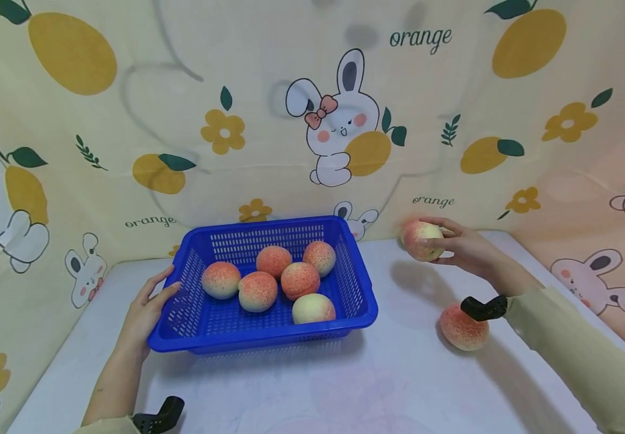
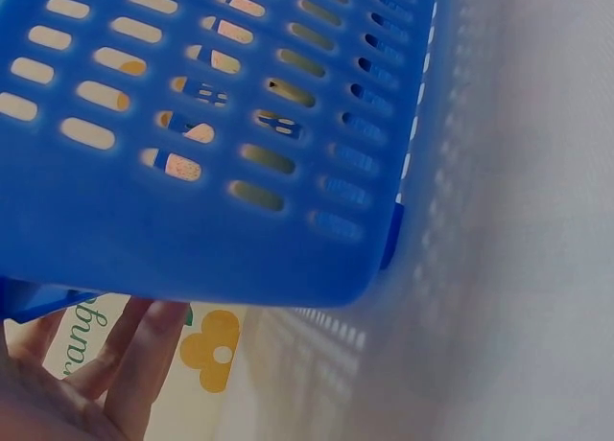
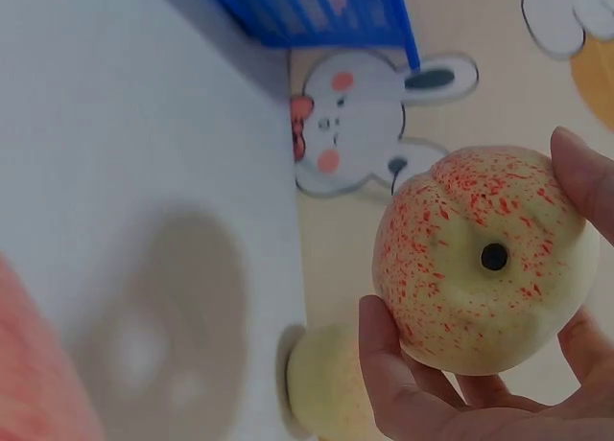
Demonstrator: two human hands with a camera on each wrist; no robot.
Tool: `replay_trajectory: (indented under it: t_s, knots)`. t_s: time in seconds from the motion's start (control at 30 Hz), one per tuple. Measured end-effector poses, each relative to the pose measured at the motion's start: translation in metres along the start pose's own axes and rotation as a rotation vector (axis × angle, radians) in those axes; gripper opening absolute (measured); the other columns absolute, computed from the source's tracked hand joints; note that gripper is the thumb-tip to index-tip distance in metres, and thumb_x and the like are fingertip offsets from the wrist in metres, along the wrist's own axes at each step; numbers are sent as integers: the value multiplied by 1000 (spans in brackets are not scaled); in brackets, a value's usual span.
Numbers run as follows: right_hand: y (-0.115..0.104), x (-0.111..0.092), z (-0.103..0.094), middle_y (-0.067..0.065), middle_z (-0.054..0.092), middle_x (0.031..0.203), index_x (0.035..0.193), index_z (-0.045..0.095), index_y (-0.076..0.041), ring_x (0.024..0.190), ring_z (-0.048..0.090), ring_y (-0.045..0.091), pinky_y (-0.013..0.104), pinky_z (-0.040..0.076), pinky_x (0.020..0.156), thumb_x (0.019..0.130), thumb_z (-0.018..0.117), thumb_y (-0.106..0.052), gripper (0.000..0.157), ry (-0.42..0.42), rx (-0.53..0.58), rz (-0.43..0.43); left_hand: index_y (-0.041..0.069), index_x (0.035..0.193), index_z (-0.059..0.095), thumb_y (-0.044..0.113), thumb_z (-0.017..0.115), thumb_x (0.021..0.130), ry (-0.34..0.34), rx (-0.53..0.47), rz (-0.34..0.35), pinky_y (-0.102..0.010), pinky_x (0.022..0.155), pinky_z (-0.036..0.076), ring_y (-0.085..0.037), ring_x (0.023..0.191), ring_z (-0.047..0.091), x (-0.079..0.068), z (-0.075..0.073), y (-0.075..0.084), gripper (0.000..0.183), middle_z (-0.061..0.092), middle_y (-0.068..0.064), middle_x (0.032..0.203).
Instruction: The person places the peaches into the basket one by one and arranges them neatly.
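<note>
Head view: holding one peach in the right hand, with fingers curled round opposite sides and parted only to the fruit's girth. Holding it off the bench, to the right of the blue basket and well apart from it. Pointing the fingertips leftward, toward the basket. Presenting the basket with long axis running roughly side to side, right short side facing the held peach; presenting that peach as near-round, without clear long axis. Taking, by judgement, this right-to-left offset as the governing relation, and ranking the right hand nearer than the left to all fruit outside the basket. Touching the basket's left rim with the left hand, fingers extended rather than wrapped round. Counting six peaches inside the basket. Listing one loose peach on the bench, on the near side of the held one. Listing, in the right wrist view, one further peach, partly hidden behind the held fruit, at the bench's back edge.
</note>
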State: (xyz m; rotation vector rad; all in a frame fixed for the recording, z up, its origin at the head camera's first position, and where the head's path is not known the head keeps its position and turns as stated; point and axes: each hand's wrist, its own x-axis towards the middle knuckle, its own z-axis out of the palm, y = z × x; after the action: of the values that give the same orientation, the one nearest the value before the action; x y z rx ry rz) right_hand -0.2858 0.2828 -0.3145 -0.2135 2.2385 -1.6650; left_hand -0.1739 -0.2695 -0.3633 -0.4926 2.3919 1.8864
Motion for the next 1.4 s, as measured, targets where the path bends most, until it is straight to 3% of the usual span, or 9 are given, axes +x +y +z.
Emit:
replay_trajectory:
  t_s: [0.4, 0.83, 1.07, 1.4]
  knots:
    - [-6, -12, 21, 22, 22, 148, 150, 23, -14, 128, 31, 34, 51, 45, 98, 95, 58, -19, 65, -44, 9, -28, 33, 154, 16, 50, 46, 97, 2, -19, -6, -58, 108, 33, -43, 138, 31, 1, -1, -2, 67, 16, -20, 159]
    - [-16, -8, 37, 20, 23, 150, 145, 30, -17, 132, 30, 38, 53, 44, 99, 93, 60, -20, 60, -80, -23, -53, 33, 154, 17, 51, 46, 97, 3, -12, 2, -57, 107, 34, -43, 136, 33, 2, -3, -3, 67, 19, -20, 158]
    - [-25, -5, 49, 19, 23, 150, 146, 30, -9, 130, 32, 37, 46, 48, 95, 92, 61, -16, 63, -116, -6, -91, 34, 154, 16, 51, 46, 97, -3, -17, 6, -57, 107, 34, -43, 137, 32, 3, -2, -2, 67, 17, -20, 159]
    - [-37, 0, 66, 20, 27, 150, 147, 33, -8, 127, 38, 36, 43, 51, 91, 91, 62, -12, 64, -135, 2, -124, 33, 154, 17, 50, 47, 97, -5, -35, 6, -60, 107, 32, -44, 138, 30, 2, -1, -2, 67, 15, -19, 159]
